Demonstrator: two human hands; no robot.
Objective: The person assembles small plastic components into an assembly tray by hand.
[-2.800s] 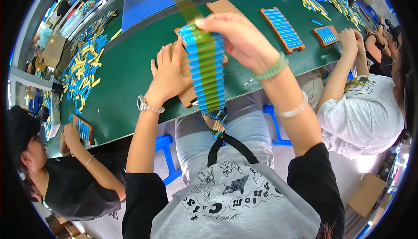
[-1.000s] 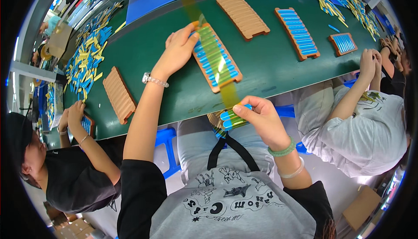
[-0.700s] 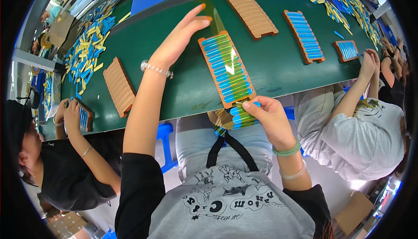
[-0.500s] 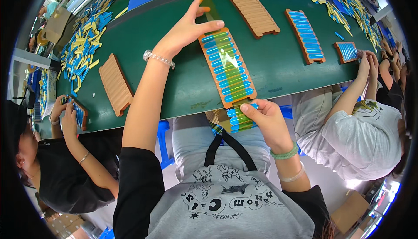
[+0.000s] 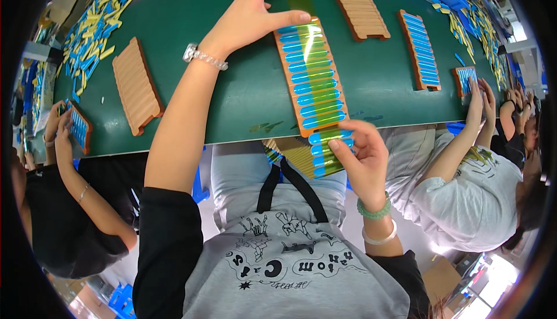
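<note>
A brown grooved tray (image 5: 341, 99) filled with blue flat sticks (image 5: 307, 77) lies in front of me, a strip of clear yellow tape (image 5: 321, 69) running lengthwise over them. At its far end, the thumb of my left hand (image 5: 246, 14) presses down by the tape; the other fingers are apart from the thumb, one with an orange tip. My right hand (image 5: 368, 159) holds a short run of taped blue sticks (image 5: 323, 152) past the near end, its thumb on top and fingers partly hidden. Below hangs a yellowish bundle (image 5: 293, 155) at the table's edge.
Bare grooved trays (image 5: 136, 87) stand left and another tray (image 5: 355, 5) far right. A filled tray (image 5: 420, 52) is beyond it. Loose blue and yellow sticks (image 5: 96, 34) heap at the left. People work on both sides, a person's hands (image 5: 478, 101) at a small tray (image 5: 464, 80).
The whole view has shifted, so the table sits higher in the picture. My right index finger has lifted away from the thumb a little. Both hands stay at the same ends of the tray.
</note>
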